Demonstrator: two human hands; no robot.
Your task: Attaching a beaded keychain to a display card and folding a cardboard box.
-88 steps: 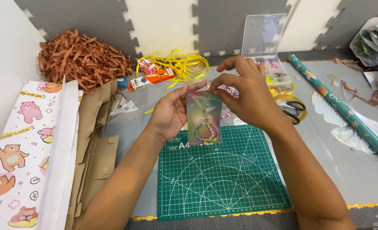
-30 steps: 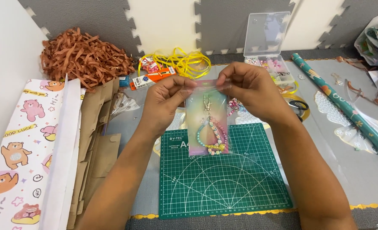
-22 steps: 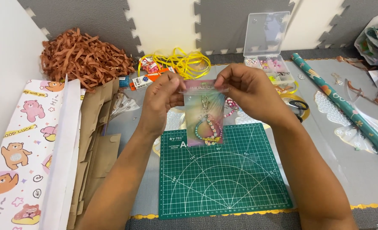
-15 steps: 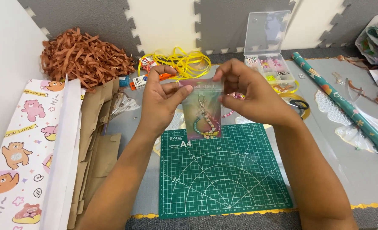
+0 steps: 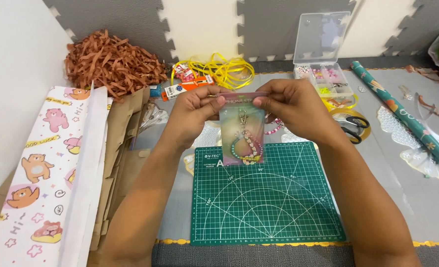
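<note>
- Left hand (image 5: 190, 112) and right hand (image 5: 293, 110) pinch the top edge of a small clear packet (image 5: 242, 129), mid-frame.
- Green cutting mat (image 5: 266, 198) below lies bare.
- Beaded charm (image 5: 246, 148) inside is hard to make out.

A grey mat (image 5: 402, 198) covers the floor, edged at the far side by grey and cream foam tiles (image 5: 199, 24). A green cutting mat (image 5: 266, 207) lies at the near middle. Toward the left edge lie bear-printed wrapping paper (image 5: 41, 168) and a stack of brown paper bags (image 5: 123, 148). At the far left sits brown shredded paper (image 5: 110, 62), with yellow ribbon (image 5: 227, 69) beside it. A clear bead box (image 5: 323, 74) stands open at the far middle, scissors (image 5: 353, 129) just nearer. A teal wrapping roll (image 5: 407, 116) lies toward the right edge.
</note>
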